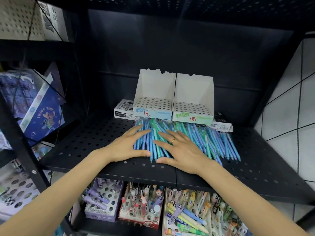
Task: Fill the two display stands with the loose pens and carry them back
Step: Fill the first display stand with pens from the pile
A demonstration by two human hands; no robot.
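Observation:
Two white cardboard display stands sit side by side at the back of a black perforated shelf (95,133): the left stand (154,99) and the right stand (193,103). Their hole grids hold no pens. In front of them lies a wide heap of loose blue and teal pens (214,142). My left hand (127,145) lies flat on the heap's left edge, fingers spread. My right hand (180,150), with a ring, rests flat on the heap's middle. A bunch of pens lies between the two hands. Neither hand grips anything.
Flat marker boxes (121,109) lie under and beside the stands. The shelf below holds a purple pen display (102,201), a red one (141,206) and a tray of cartoon pens (187,215). Blue notebooks (42,114) stand at left. A tiled wall (289,99) is at right.

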